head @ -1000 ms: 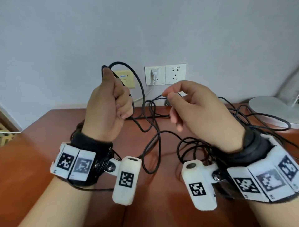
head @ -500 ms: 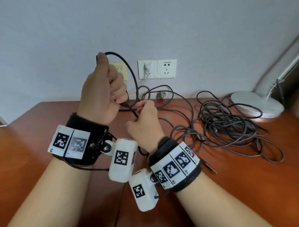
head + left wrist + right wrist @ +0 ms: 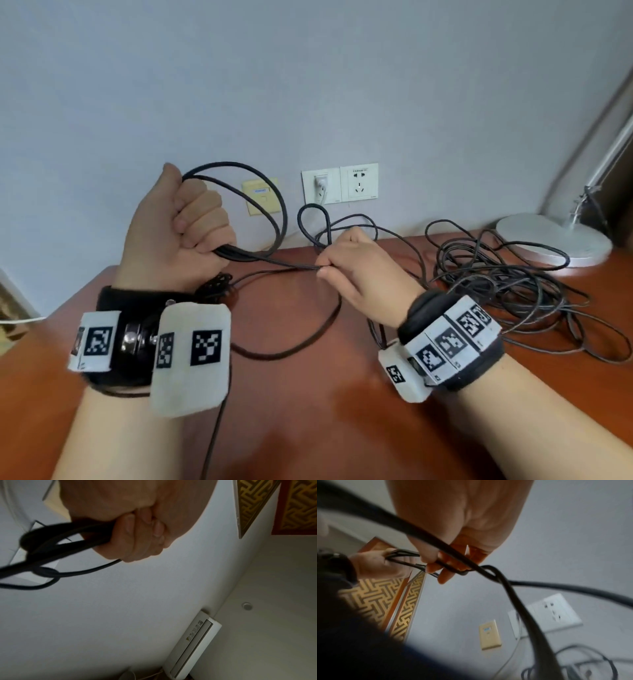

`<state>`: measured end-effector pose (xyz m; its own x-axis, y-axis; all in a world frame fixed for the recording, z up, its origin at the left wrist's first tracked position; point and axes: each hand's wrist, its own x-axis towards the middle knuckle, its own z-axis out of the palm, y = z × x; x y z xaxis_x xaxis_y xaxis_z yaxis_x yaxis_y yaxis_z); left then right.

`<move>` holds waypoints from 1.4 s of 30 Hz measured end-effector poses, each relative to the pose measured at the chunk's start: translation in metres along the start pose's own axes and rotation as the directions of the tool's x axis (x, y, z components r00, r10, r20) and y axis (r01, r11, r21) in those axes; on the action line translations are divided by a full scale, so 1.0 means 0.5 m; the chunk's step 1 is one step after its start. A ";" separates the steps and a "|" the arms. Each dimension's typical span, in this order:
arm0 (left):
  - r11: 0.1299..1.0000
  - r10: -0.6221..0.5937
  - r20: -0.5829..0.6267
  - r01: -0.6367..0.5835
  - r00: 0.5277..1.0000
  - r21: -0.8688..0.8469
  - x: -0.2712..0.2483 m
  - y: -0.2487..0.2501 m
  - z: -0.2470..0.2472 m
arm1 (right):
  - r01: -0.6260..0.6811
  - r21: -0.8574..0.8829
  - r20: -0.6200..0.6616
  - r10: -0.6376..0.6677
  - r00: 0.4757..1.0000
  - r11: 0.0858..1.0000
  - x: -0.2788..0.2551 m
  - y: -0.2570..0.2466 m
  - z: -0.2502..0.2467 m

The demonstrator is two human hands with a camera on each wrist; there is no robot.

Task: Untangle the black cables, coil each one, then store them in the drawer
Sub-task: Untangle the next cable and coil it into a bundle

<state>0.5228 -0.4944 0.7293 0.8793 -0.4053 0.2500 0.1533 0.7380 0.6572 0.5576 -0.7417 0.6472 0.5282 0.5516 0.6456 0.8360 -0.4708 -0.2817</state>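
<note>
My left hand (image 3: 186, 228) is raised in a fist and grips a few loops of a black cable (image 3: 260, 192) that arch toward the wall. In the left wrist view the left hand (image 3: 137, 534) has its fingers curled round the same strands (image 3: 56, 543). The cable runs taut from that fist to my right hand (image 3: 346, 265), which pinches it just above the table. The right wrist view shows the right hand (image 3: 443, 566) pinching the strand (image 3: 471, 566). A big tangle of black cables (image 3: 507, 291) lies on the table at the right. No drawer is in view.
The brown wooden table (image 3: 308, 411) meets a grey wall with a double socket (image 3: 340, 183), a white plug in it, and a yellow wall plate (image 3: 261, 196). A white lamp base (image 3: 555, 238) stands at the back right. A cable loop (image 3: 291, 342) lies between my wrists.
My right hand has moved right, away from the left fist, drawing the cable taut between them. The left hand now holds wider loops. The camera has tilted slightly.
</note>
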 end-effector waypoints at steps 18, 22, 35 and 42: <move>0.828 0.233 -0.165 -0.107 0.958 0.551 -0.029 -0.022 0.099 | -0.131 -0.130 -0.398 0.070 0.915 0.983 -0.001 0.009 -0.002; 0.845 0.229 -0.163 -0.113 0.960 0.522 -0.022 -0.058 0.120 | -0.254 -0.072 -0.486 0.189 0.853 0.964 -0.002 0.013 -0.011; 0.682 0.158 -0.261 0.086 0.952 0.726 0.026 -0.150 0.119 | -0.464 0.250 -0.248 0.520 0.818 0.850 0.004 0.023 -0.029; 0.616 0.116 -0.275 0.149 0.954 0.773 0.045 -0.165 0.096 | -0.425 0.300 -0.281 0.504 0.817 0.854 0.018 0.016 -0.034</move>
<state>0.5082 -0.5901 0.7149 0.9811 -0.1528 0.1187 -0.1236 -0.0225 0.9921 0.5667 -0.7523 0.6630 0.8112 0.0196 0.5845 0.5346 -0.4301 -0.7275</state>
